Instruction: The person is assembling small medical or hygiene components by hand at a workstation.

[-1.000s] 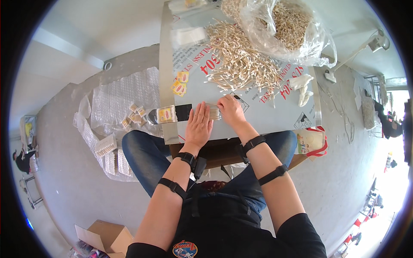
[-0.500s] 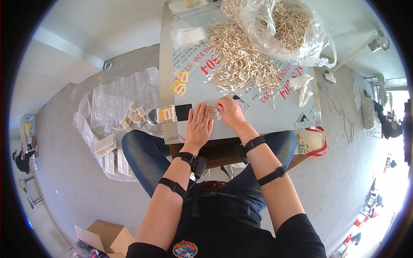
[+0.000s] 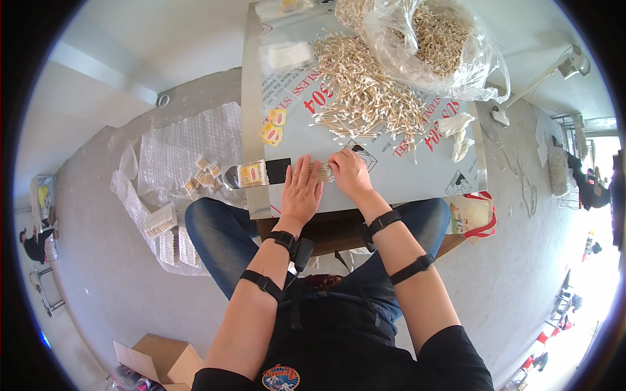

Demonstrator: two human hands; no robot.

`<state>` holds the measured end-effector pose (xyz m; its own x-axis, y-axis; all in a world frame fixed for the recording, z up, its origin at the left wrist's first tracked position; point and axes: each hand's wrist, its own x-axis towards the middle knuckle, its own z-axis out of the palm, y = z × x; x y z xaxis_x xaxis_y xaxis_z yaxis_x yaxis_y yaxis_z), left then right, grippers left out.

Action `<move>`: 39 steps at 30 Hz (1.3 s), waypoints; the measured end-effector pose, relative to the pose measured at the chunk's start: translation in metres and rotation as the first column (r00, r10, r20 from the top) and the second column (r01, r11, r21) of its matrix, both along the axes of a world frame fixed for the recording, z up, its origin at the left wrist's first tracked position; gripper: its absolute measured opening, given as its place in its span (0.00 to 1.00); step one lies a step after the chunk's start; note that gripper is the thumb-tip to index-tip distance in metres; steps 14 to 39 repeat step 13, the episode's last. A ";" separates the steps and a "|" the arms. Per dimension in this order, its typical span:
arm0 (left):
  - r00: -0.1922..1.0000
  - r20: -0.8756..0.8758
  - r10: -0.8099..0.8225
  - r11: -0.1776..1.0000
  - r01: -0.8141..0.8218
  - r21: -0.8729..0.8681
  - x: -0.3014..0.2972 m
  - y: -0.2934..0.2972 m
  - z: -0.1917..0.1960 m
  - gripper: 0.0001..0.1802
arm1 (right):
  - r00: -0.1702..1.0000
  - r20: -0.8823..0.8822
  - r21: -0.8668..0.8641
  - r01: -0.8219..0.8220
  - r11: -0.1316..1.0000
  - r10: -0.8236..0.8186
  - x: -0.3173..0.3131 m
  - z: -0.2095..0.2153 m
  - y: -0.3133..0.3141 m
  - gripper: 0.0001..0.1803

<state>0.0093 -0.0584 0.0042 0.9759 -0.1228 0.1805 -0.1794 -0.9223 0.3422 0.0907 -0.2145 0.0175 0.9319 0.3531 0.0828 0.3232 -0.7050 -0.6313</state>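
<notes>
My left hand (image 3: 302,194) lies flat near the table's front edge, fingers stretched out over a row of cotton swabs (image 3: 324,172). At the right end of that row, my right hand (image 3: 350,174) has its fingers curled against the swabs; its fingertips are partly hidden. Left of my left hand is a black strip (image 3: 279,171), and beyond it a clear-wrapped pack of cotton swabs (image 3: 263,173) with a yellow label overhangs the table's left edge. Farther back spreads a large loose pile of cotton swabs (image 3: 372,91). Several small yellow cards (image 3: 272,132) lie to its left.
A clear plastic bag (image 3: 486,68) full of swabs stands at the back right, with a crumpled white glove (image 3: 458,133) nearer. Bubble wrap (image 3: 186,146) on the floor at left carries swab packs (image 3: 160,220). An open cardboard box (image 3: 160,358) sits lower left.
My right hand has shifted very slightly at the end of the swab row. My left hand stays flat in the same place.
</notes>
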 end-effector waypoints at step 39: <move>0.998 -0.069 -0.003 1.000 0.005 0.024 0.001 0.002 0.000 0.34 | 0.999 0.039 -0.028 0.023 0.999 -0.022 0.024 -0.012 -0.010 0.05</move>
